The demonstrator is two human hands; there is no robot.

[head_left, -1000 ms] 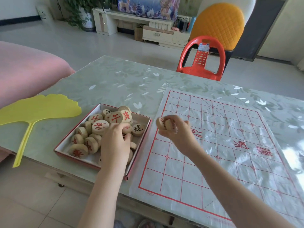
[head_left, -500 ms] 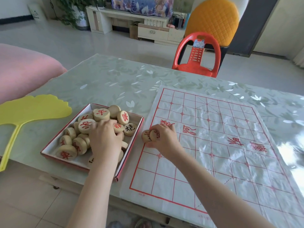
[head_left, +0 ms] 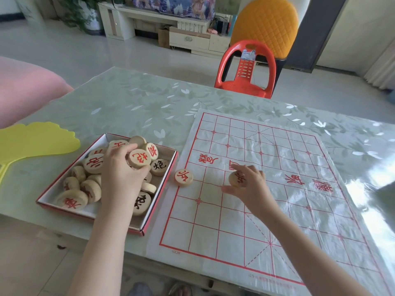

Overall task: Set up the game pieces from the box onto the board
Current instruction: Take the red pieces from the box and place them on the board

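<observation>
A red-edged box (head_left: pixel 53 194) on the table's left holds several round wooden game pieces marked in red or black. My left hand (head_left: pixel 121 174) is inside the box and grips a red-marked piece (head_left: pixel 140 158) lifted above the pile. The white board (head_left: pixel 267 210) with a red grid lies to the right. One red-marked piece (head_left: pixel 183 177) sits on the board's left edge line. My right hand (head_left: pixel 249 184) rests on the board, its fingers holding a second red-marked piece (head_left: pixel 236 179) down two grid lines further right.
A yellow leaf-shaped fan (head_left: pixel 32 142) lies left of the box. A red plastic chair (head_left: pixel 245 71) stands beyond the table's far edge. A pink cushion (head_left: pixel 25 88) is at the far left. The table's near edge runs just below box and board.
My right hand came down from mid-air, left one piece on the board's left edge line and slid right with the other. My left hand lifted a red-marked piece from the box pile.
</observation>
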